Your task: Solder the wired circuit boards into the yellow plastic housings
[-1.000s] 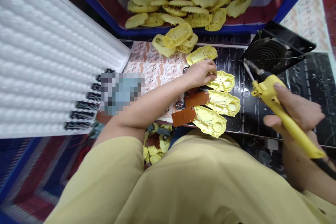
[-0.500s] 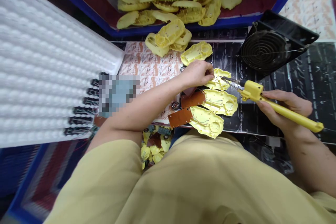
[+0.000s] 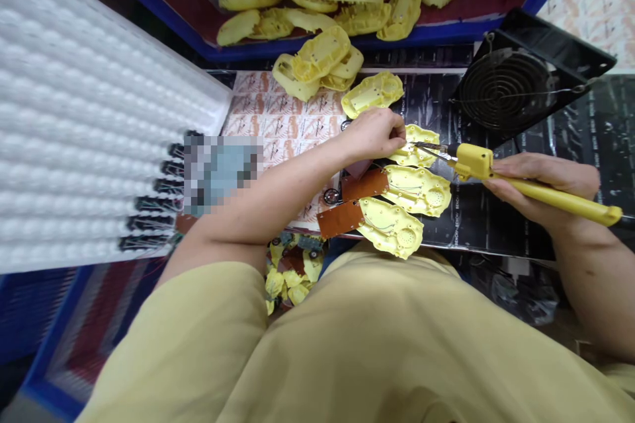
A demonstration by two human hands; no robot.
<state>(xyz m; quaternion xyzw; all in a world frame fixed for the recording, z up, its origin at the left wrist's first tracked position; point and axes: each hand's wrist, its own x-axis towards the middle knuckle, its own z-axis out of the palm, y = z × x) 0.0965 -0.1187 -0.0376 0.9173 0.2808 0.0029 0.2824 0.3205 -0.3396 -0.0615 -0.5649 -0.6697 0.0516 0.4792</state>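
My right hand (image 3: 550, 182) is closed around a yellow soldering gun (image 3: 526, 185), whose dark tip reaches left over a yellow plastic shell (image 3: 419, 149). At that shell's left side, my left hand (image 3: 380, 135) has its fingers pinched together; what they hold is too small to make out. Below lie two more open yellow shells, a middle one (image 3: 419, 190) and a front one (image 3: 394, 228). Brown circuit boards, one upper (image 3: 366, 185) and one lower (image 3: 340, 219), lie at their left ends. Another yellow shell (image 3: 372, 94) rests above my left hand.
A black fan (image 3: 516, 82) stands at the back right. Behind the bench, a blue-rimmed bin (image 3: 446, 32) holds many yellow shells, with a small stack (image 3: 322, 56) before it. White ribbed trays (image 3: 99, 112) with black parts stand at left.
The soldering gun's handle has tilted up a little and my right hand has shifted slightly right and up. My left hand stays at the same shell. The whole view has moved slightly.
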